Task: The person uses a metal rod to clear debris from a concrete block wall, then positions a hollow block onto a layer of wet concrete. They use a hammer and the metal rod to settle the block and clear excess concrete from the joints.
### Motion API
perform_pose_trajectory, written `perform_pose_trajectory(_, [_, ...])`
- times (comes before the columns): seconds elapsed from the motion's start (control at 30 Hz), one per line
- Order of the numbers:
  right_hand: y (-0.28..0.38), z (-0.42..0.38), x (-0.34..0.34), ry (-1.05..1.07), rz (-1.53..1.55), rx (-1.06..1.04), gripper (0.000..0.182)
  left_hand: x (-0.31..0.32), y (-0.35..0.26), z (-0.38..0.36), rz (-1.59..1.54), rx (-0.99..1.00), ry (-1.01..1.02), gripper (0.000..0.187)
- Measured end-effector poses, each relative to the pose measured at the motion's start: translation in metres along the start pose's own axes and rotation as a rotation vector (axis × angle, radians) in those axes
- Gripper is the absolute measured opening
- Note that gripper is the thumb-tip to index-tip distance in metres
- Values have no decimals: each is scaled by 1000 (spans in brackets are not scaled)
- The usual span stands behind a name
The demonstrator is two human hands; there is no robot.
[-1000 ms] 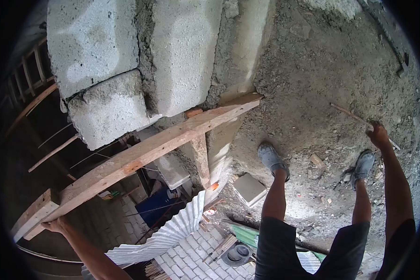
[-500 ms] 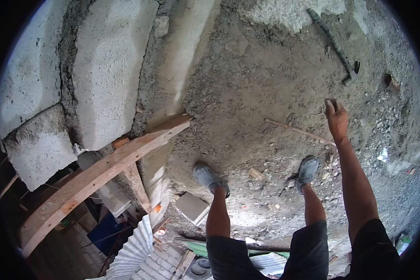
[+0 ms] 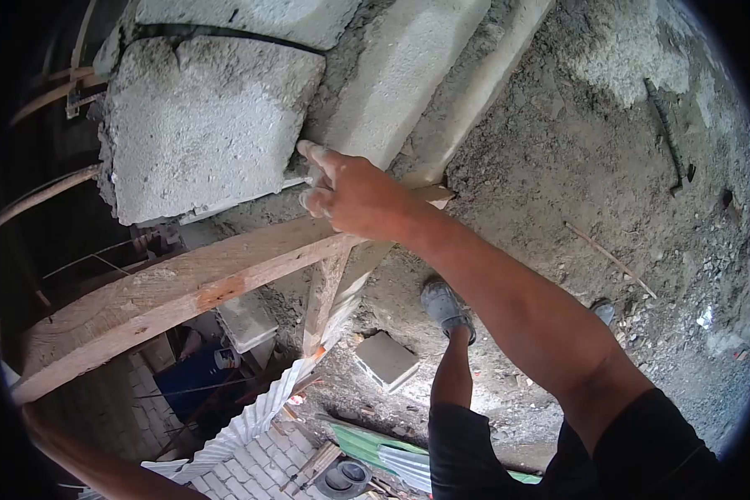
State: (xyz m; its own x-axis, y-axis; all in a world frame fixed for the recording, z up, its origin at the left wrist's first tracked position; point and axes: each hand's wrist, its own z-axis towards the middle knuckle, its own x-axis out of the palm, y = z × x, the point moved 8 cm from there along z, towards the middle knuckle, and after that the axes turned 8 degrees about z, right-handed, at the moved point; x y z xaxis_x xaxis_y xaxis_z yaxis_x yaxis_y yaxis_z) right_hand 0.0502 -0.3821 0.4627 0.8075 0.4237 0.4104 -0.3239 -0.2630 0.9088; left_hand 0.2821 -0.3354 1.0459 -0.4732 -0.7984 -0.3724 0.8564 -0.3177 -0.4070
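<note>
My right hand reaches across to the lower right corner of a rough pale concrete block. Its fingertips are dusty, with a gap between the upper finger and the lower ones, and nothing is visibly gripped. Just below it runs a long wooden beam, braced by a short upright timber. At the lower left my left forearm extends toward the beam's near end; the hand itself is hidden there, so its fingers cannot be seen. A hammer lies on the dirt at the upper right.
A thin stick lies on the rubble ground. A square block sits near my foot. Corrugated metal sheet, a tyre and a blue container are at a lower level beyond the edge.
My right hand has swung left from over the dirt near the hammer to the concrete block. My view has shifted left, and my left forearm has appeared at the lower left.
</note>
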Motion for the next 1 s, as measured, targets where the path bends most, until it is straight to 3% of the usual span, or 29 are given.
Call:
perform_pose_trajectory(0.1, [-3, 35, 12, -234, 39, -108, 63, -1, 12, -17, -11, -8, -12, 60])
perform_pose_trajectory(0.17, [-4, 32, 10, -362, 247, -164, 62, -5, 19, -18, -9, -9, -16, 60])
perform_pose_trajectory(0.3, [3, 25, 10, -467, 117, -264, 60, -3, 24, -28, -19, 6, -18, 60])
perform_pose_trajectory(0.4, [-6, 34, 2, -280, -214, -81, 59, 2, 25, -33, -22, 13, -9, 60])
perform_pose_trajectory(0.47, [11, 32, -2, -367, -563, -310, 55, 2, 26, -37, -24, 10, -9, 61])
perform_pose_trajectory(0.5, [13, 30, -7, -373, -568, -309, 55, 2, 25, -37, -25, 11, -10, 61])
perform_pose_trajectory(0.57, [7, 27, -2, -193, -538, -190, 46, 6, 21, -40, -11, 14, -7, 61])
perform_pose_trajectory(0.63, [-7, 16, 14, -61, -554, -202, 36, 13, 25, -49, 12, 3, -9, 61])
perform_pose_trajectory(0.67, [-12, 2, 5, -76, -604, -158, 36, 14, 31, -55, 33, -13, -14, 61])
perform_pose_trajectory(0.73, [-18, -36, -31, -230, -184, -164, 25, 16, 31, -67, 103, -30, -25, 61])
perform_pose_trajectory(0.83, [-81, -126, -151, -736, -78, -33, 22, 19, 25, -77, 191, -33, -41, 62])
perform_pose_trajectory(0.9, [-141, -213, -257, -980, -116, 339, 16, 27, 16, -78, 212, -31, -43, 62])
perform_pose_trajectory(0.93, [-153, -259, -308, -1118, -315, 99, 14, 30, 10, -76, 222, -28, -38, 62])
perform_pose_trajectory(1.0, [-213, -351, -424, -1079, -696, 385, 46, 29, -5, -62, 237, -19, -28, 62])
